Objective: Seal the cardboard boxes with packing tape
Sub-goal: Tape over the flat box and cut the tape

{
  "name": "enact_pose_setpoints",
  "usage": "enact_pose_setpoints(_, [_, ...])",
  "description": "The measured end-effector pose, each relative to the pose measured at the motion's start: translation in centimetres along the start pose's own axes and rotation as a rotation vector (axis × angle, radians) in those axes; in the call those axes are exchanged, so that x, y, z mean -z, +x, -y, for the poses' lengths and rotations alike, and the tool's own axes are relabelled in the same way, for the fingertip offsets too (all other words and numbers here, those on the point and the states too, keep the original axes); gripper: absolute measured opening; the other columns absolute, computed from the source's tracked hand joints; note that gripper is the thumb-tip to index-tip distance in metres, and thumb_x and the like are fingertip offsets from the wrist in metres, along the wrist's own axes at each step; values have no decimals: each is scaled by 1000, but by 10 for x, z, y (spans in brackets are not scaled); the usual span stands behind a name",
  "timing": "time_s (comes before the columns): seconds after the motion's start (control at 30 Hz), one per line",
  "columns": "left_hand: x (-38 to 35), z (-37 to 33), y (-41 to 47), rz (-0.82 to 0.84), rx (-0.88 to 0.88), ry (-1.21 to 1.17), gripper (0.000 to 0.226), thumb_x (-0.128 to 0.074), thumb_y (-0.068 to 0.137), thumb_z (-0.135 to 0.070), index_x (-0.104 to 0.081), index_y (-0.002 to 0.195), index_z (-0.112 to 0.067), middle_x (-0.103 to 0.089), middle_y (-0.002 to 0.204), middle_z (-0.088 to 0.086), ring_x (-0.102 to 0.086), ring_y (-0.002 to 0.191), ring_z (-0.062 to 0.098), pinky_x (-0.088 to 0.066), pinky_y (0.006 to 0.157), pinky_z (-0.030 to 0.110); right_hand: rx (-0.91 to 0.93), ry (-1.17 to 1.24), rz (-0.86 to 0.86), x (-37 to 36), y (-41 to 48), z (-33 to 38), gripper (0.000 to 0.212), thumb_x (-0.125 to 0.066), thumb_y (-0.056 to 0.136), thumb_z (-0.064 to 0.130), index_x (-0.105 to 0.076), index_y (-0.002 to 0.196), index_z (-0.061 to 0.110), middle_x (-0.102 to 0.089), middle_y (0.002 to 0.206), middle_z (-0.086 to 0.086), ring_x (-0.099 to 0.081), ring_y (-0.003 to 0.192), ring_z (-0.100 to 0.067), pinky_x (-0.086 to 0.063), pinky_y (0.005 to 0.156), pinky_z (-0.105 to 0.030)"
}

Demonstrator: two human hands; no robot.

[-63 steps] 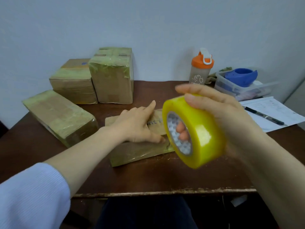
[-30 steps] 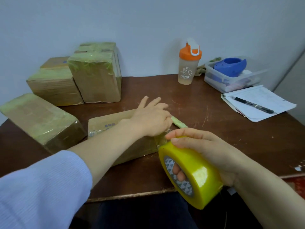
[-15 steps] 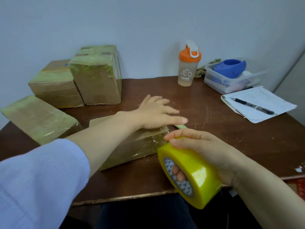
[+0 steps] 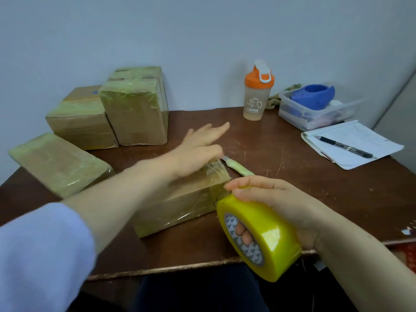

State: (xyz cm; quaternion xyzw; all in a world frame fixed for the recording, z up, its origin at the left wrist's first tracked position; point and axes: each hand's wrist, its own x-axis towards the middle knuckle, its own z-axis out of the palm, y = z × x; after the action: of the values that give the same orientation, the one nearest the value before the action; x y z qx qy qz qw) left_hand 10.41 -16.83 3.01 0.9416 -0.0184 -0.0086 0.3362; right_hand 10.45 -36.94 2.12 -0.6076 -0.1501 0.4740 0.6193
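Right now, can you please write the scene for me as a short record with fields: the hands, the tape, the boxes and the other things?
left hand: blurred, fingers spread, over the right end of the flat box
right hand: grips the tape roll, fingers through its core
flat box: on the table, clear tape wrinkled over its right end
knife: on the table just beyond the flat box
other boxes: three, taped, back left
back right: bottle, tub, pen on paper
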Motion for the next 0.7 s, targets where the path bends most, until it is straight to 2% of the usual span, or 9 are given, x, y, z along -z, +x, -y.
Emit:
enact_pose_setpoints(0.1, [25, 17, -25, 307, 232, 445, 113, -56, 58, -69, 4, 149, -38, 15, 158, -4, 16, 143, 14, 9, 114, 39, 8, 7, -13, 2, 1, 0, 26, -66, 83, 17, -65, 109, 15, -64, 71, -31, -62, 50, -32, -55, 51, -36])
enact_pose_setpoints(0.17, [25, 25, -37, 370, 315, 496, 128, -64, 52, -81, 11, 147, -40, 7, 156, -3, 3, 144, 24, -6, 117, 43, 7, 3, -8, 0, -1, 1, 32, -68, 79, 19, -65, 110, 16, -64, 72, -32, -63, 51, -33, -55, 51, -35])
enact_pose_setpoints(0.23, [23, 29, -38, 325, 287, 414, 122, -66, 58, -77, 8, 148, -41, -15, 148, -3, -19, 137, 24, -21, 112, 39, 15, -9, 6, -4, -5, 3, 44, -72, 70, 23, -64, 113, 18, -65, 84, -35, -65, 60, -38, -57, 54, -38])
enact_pose_setpoints(0.3, [31, 33, -33, 309, 268, 296, 116, -68, 58, -74, -5, 149, -40, -28, 140, -8, -31, 128, 14, -29, 104, 30, 56, -9, 13, -5, -7, 11, 55, -76, 65, 19, -62, 117, 22, -64, 100, -36, -65, 74, -45, -57, 61, -43])
enact_pose_setpoints(0.43, [54, 38, -34, 410, 307, -129, 71, -73, 62, -65, -55, 127, -43, -61, 123, -19, -62, 103, 2, -46, 87, 23, 164, 93, 97, 1, -8, 50, 81, -68, 51, 3, -51, 127, 25, -67, 82, -33, -68, 59, -35, -56, 52, -37])
enact_pose_setpoints(0.53, [59, 38, -34, 289, 294, -108, 45, -66, 67, -59, -71, 106, -37, -72, 100, -14, -67, 92, 5, -49, 82, 22, 281, 118, 160, -9, 0, 77, 76, -65, 60, 8, -41, 132, 22, -67, 93, -32, -70, 73, -36, -59, 64, -41])
enact_pose_setpoints(0.6, [58, 36, -31, 122, 267, 23, 36, -63, 77, -54, -71, 107, -36, -71, 100, -16, -65, 90, 2, -45, 79, 17, 322, 60, 115, -16, 17, 89, 74, -59, 67, 3, -35, 135, 19, -70, 84, -25, -71, 72, -33, -59, 62, -38])
enact_pose_setpoints(0.67, [54, 35, -31, 54, 232, 195, 52, -60, 84, -55, -57, 130, -30, -63, 123, -11, -59, 103, 4, -39, 84, 19, 334, 10, 55, -23, 38, 99, 66, -56, 79, 2, -31, 140, 13, -72, 74, -18, -72, 68, -28, -58, 57, -35])
enact_pose_setpoints(0.7, [49, 35, -30, 78, 229, 269, 78, -60, 79, -63, -40, 143, -25, -53, 137, -7, -52, 117, 9, -34, 92, 22, 339, -7, 27, -27, 47, 102, 62, -55, 85, 3, -29, 141, 11, -71, 74, -19, -71, 68, -29, -59, 59, -37])
